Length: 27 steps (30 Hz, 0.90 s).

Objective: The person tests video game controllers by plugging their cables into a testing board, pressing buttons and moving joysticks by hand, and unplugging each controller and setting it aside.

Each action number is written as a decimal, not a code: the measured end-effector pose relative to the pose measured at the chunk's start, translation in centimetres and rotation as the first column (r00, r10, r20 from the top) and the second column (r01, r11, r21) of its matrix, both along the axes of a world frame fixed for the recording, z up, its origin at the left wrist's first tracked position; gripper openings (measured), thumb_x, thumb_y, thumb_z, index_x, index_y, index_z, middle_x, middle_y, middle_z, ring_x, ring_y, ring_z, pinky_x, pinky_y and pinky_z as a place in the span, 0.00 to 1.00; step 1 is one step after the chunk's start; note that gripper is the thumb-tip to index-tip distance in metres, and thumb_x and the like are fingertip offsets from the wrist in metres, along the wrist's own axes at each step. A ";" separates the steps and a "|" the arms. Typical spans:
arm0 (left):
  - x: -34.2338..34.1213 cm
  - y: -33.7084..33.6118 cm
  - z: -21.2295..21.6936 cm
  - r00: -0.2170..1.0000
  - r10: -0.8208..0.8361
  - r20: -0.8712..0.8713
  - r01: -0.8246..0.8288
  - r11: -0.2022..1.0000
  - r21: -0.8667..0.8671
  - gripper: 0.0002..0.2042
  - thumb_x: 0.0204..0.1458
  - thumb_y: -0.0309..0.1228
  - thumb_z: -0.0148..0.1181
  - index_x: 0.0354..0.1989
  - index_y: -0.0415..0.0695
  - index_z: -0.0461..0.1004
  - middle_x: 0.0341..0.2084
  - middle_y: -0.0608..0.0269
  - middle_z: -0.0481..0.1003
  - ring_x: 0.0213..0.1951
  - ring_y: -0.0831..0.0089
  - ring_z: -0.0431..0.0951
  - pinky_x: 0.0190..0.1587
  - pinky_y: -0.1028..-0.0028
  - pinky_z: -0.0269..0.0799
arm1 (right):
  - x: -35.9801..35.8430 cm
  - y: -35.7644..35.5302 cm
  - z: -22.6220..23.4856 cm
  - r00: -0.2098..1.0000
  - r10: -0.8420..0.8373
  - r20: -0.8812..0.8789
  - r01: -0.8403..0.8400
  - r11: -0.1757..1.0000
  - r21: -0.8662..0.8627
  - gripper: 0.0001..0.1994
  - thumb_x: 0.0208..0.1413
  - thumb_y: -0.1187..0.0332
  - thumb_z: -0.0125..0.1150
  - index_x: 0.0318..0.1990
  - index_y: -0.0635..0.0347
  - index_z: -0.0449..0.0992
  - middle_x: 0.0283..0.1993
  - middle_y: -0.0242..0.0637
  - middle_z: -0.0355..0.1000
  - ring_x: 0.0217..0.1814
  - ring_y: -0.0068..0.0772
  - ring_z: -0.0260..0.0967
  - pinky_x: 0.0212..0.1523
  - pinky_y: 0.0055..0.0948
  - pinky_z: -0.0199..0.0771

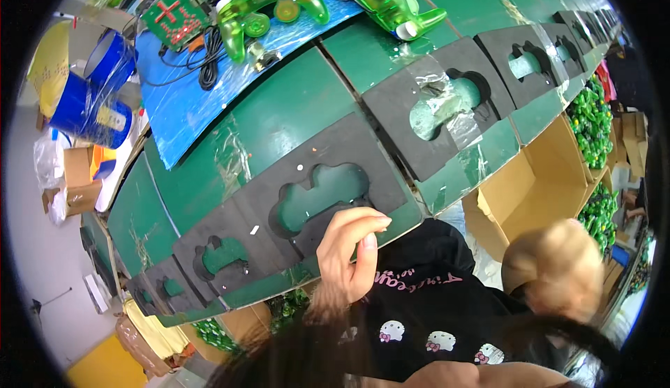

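On the near side of the table (293, 109), see a black foam tray (384, 180), hollow (317, 199) facing up, long axis slanting near-left to far-right; by its near edge, the left hand (349, 252), curled narrow. Cannot tell the grip of the blurred right hand (562, 276).

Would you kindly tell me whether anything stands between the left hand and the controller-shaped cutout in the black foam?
Nothing visible does: the left hand is at the near side of the cutout in the black foam, though contact cannot be told. A small white scrap lies left of the cutout, out of the way.
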<state>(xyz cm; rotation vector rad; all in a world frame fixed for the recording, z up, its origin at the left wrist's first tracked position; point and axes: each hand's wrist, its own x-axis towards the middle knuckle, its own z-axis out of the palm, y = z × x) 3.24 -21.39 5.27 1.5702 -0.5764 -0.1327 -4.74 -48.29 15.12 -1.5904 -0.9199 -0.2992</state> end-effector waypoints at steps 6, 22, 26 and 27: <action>-0.8 2.0 -0.1 0.994 0.098 0.043 -0.100 0.994 0.046 0.08 0.54 0.19 0.44 0.38 0.33 0.70 0.35 0.51 0.70 0.32 0.72 0.72 0.38 0.74 0.69 | 5.5 5.3 4.1 0.852 0.362 0.378 -0.505 0.760 0.410 0.15 0.62 0.67 0.45 0.54 0.61 0.68 0.30 0.37 0.67 0.21 0.28 0.64 0.20 0.25 0.61; -0.6 2.4 -2.4 0.925 0.189 0.330 -0.252 0.954 0.161 0.09 0.46 0.17 0.52 0.36 0.36 0.73 0.32 0.53 0.73 0.28 0.65 0.74 0.33 0.71 0.71 | 3.8 9.6 5.1 0.909 0.416 -0.017 -0.377 0.840 0.390 0.07 0.60 0.64 0.51 0.36 0.55 0.72 0.29 0.28 0.63 0.19 0.22 0.58 0.18 0.21 0.53; -0.5 2.1 -3.0 0.879 0.171 0.446 -0.271 0.947 0.170 0.10 0.43 0.18 0.54 0.36 0.38 0.74 0.31 0.56 0.74 0.27 0.63 0.74 0.30 0.70 0.70 | 3.4 11.7 5.0 0.980 0.200 -0.006 -0.172 0.858 0.483 0.07 0.60 0.62 0.50 0.34 0.52 0.72 0.28 0.26 0.62 0.19 0.22 0.58 0.18 0.22 0.53; -0.5 2.0 -3.1 0.875 0.153 0.459 -0.261 0.948 0.182 0.10 0.43 0.18 0.54 0.36 0.38 0.74 0.31 0.56 0.74 0.27 0.64 0.74 0.30 0.70 0.70 | 3.3 12.0 4.7 0.985 0.170 0.011 -0.151 0.843 0.516 0.07 0.60 0.62 0.51 0.33 0.52 0.72 0.28 0.26 0.61 0.19 0.22 0.58 0.18 0.22 0.53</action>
